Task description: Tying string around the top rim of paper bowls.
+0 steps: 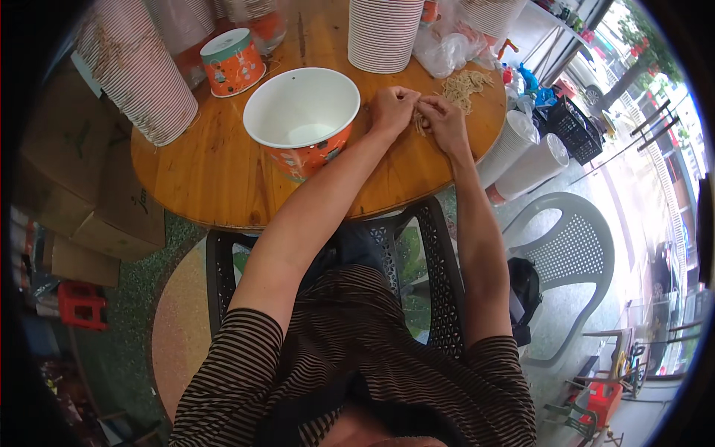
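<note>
Near the right side of the round wooden table, my left hand [394, 110] and my right hand [447, 124] meet, fingertips pinched together. A few thin tan strands [419, 125], perhaps rubber bands, show between and below my fingers; their exact shape is hidden. Just beyond my right hand lies a loose tangled pile [468, 87] of the same strands. To the left of my hands stands a large paper tub [304, 155], white inside and orange with printed figures outside. Its mouth faces up, and a small dark spot marks the inner wall. My left forearm passes close by its right side.
Tall stacks of paper cups stand at the table's left [141, 82] and back [383, 33]. An orange and green tub [232, 65] sits upside down. Clear plastic bags [447, 52] lie back right. Beside the table are wrapped white stacks [532, 167], a grey chair [570, 246] and cardboard boxes [126, 208].
</note>
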Action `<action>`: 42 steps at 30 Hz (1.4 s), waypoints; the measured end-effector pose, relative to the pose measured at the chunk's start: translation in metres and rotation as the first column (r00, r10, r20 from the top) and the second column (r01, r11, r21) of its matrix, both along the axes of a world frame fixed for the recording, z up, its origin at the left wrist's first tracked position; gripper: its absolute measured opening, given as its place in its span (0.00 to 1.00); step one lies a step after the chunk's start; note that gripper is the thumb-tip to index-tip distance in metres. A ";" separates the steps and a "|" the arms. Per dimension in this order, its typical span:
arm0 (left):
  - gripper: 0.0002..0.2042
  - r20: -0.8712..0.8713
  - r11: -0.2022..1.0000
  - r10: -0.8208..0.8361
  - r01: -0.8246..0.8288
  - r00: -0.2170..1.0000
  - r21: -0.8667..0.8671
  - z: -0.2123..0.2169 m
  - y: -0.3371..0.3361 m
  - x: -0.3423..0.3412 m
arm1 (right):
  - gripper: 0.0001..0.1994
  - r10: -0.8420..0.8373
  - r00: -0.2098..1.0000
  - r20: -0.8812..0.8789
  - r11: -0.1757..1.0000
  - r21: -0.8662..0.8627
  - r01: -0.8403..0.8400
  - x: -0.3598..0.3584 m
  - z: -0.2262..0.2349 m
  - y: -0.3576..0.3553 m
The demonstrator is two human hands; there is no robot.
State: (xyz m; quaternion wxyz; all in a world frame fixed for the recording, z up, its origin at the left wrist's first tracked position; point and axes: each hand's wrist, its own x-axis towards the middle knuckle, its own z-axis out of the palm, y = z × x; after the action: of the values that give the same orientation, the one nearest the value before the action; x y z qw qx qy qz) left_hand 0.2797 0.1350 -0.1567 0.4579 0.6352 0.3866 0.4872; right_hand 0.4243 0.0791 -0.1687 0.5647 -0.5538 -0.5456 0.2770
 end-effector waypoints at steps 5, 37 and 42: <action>0.12 0.220 0.994 0.089 -0.101 0.971 0.044 -0.001 0.004 0.000 | 0.11 -0.065 0.974 0.218 0.990 0.137 0.036 0.000 -0.005 0.005; 0.11 0.537 0.842 -0.264 0.463 0.801 -0.276 0.079 -0.217 -0.234 | 0.17 -0.493 0.409 0.767 0.833 0.552 -0.031 -0.008 0.077 -0.037; 0.10 0.595 0.848 -0.175 0.427 0.785 -0.314 0.057 -0.210 -0.221 | 0.21 0.532 0.835 -0.140 0.775 -0.319 -0.546 -0.137 0.126 -0.165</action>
State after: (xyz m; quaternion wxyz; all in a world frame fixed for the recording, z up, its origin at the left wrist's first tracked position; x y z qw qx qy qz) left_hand 0.0589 -0.0750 -0.1000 0.7508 0.4067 0.2288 0.4675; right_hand 0.2877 -0.0855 -0.0423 0.3668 -0.4588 -0.6119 0.5297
